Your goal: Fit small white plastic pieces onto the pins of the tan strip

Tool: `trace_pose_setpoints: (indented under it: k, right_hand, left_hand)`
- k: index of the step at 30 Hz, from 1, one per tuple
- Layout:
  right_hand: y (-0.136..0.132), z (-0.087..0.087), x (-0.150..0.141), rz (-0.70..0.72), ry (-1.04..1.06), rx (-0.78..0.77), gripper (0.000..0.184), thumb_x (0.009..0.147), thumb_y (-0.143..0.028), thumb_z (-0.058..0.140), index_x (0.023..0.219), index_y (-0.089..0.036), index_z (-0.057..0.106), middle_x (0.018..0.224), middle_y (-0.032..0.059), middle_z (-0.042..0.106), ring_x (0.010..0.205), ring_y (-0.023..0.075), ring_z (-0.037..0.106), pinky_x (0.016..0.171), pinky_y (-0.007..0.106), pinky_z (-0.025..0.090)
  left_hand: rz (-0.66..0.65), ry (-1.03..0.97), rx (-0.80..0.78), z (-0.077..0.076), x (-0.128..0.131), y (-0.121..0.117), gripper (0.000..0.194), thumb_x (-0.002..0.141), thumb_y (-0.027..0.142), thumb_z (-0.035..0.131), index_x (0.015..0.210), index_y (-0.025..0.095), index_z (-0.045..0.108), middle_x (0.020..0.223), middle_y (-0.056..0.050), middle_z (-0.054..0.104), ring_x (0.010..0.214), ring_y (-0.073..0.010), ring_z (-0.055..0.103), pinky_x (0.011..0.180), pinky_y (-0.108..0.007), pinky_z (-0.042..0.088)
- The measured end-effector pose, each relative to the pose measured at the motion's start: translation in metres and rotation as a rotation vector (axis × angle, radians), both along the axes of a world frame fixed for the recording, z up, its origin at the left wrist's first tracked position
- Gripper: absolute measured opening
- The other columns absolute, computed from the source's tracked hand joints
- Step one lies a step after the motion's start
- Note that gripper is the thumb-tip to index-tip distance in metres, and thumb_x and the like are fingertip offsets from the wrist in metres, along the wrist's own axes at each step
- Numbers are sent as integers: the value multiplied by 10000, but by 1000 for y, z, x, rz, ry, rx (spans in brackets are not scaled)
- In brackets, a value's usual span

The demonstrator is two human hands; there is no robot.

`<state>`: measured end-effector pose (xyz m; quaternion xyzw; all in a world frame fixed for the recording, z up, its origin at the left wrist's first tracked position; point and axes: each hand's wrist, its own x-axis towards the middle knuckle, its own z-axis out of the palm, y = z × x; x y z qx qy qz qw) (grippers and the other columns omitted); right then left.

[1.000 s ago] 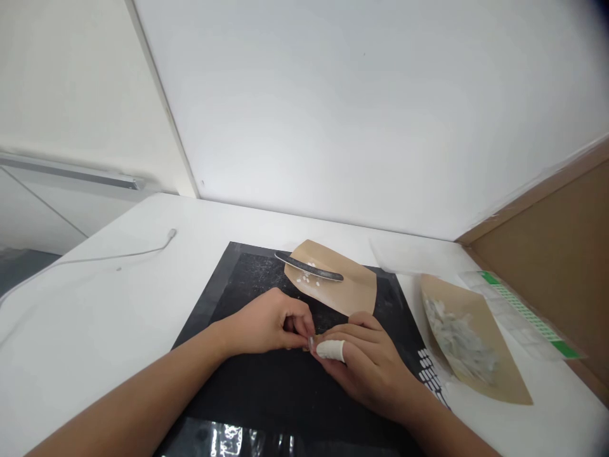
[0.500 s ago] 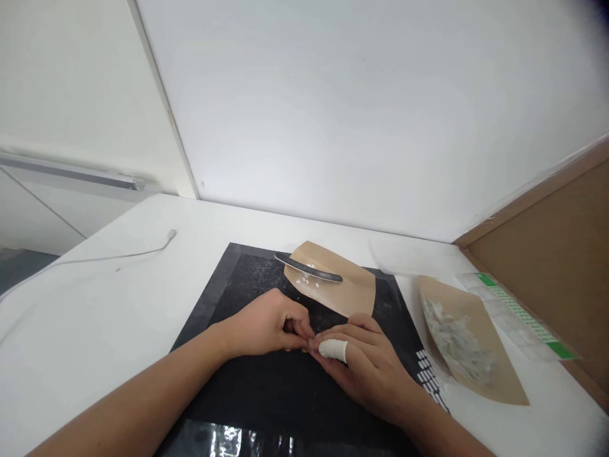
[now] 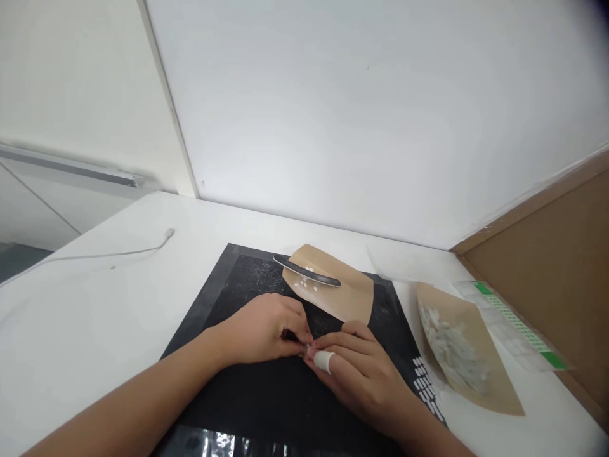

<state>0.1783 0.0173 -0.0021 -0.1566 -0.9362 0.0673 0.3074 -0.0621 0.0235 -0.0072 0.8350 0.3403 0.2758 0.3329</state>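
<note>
Over the black mat (image 3: pixel 257 397), the fingertips of my left hand (image 3: pixel 269 327) and my right hand (image 3: pixel 366 371) meet. Both hands are closed in a pinch around something tiny, mostly hidden by the fingers. A white finger cot (image 3: pixel 323 361) covers one finger of my right hand. Just beyond the hands, a curved dark nail file (image 3: pixel 309 274) lies across a sheet of brown paper (image 3: pixel 347 295). Several small white oval pieces (image 3: pixel 304 284) are scattered on that sheet beside the file.
On the right, a second brown paper (image 3: pixel 504 393) bears a heap of translucent whitish slivers (image 3: pixel 457 352). Rows of white strips (image 3: pixel 425 387) line the mat's right edge. Clear plastic packaging with green print (image 3: pixel 518 324) lies farther right. A white cable (image 3: pixel 118 254) crosses the table's left.
Both hands stay pinched together, shifted slightly left and down in the view. The right hand's fingers have tilted a little. The file and papers lie as before.
</note>
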Motion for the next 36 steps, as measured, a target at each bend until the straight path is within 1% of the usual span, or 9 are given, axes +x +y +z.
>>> trace_pose_setpoints:
  k: [3,6,9,13,17,21,27,32,36]
  right_hand:
    - [0,-1,-1,-28,14,-7,182,964,-59,660,875,-191,571,910,2,794,842,117,742,779,322,423]
    - [1,-2,-2,-47,7,-26,192,961,-78,667,860,-202,560,877,-17,782,802,108,733,748,315,414]
    - [1,0,-2,-62,5,-46,192,959,-97,671,854,-206,553,859,-25,777,780,112,734,721,315,386]
    - [1,0,-1,-83,-19,-79,176,968,-118,659,854,-202,554,852,-26,775,785,116,734,705,317,357]
    - [1,-6,0,-105,-31,-111,162,974,-152,656,859,-208,558,853,-33,768,788,110,724,706,318,355]
    - [1,-9,1,-119,-26,-136,141,973,-170,669,888,-214,566,866,-36,769,799,106,725,719,322,353]
    - [-1,-4,0,-119,-28,-92,122,984,-168,658,892,-209,589,892,-35,779,813,106,740,717,314,351]
    - [-3,-3,0,-143,0,-1,138,958,-152,695,863,-205,611,846,-33,786,781,116,739,707,320,344]
    - [-1,-4,2,-103,9,37,133,958,-135,698,874,-204,621,858,-34,799,813,111,740,707,330,346]
  left_hand:
    - [-8,113,121,7,-2,-4,87,931,237,734,948,215,816,1039,-4,781,846,-145,749,757,-235,534]
    - [-32,277,266,14,-2,-9,140,971,246,660,932,215,791,1049,0,775,797,-158,738,702,-269,522]
    - [-52,406,354,18,-1,-13,193,1004,248,595,914,208,760,995,-10,753,749,-162,709,660,-291,504]
    - [-61,494,427,20,2,-16,204,1022,234,552,919,197,725,894,-13,704,702,-169,653,615,-320,468]
    - [-51,543,426,21,6,-19,263,1033,227,524,818,179,669,802,-18,657,664,-170,615,569,-327,415]
    - [-56,538,390,20,7,-19,240,1038,223,510,881,179,686,818,-18,659,681,-178,630,584,-331,421]
    - [-49,460,324,18,3,-17,233,1029,247,533,962,217,754,868,-19,699,689,-166,663,624,-308,463]
    - [-35,393,286,18,1,-15,194,991,235,585,979,228,778,963,-15,748,762,-173,711,688,-304,516]
    - [-56,288,217,19,-2,-11,178,922,193,625,996,222,784,1013,-9,773,850,-184,738,768,-292,542]
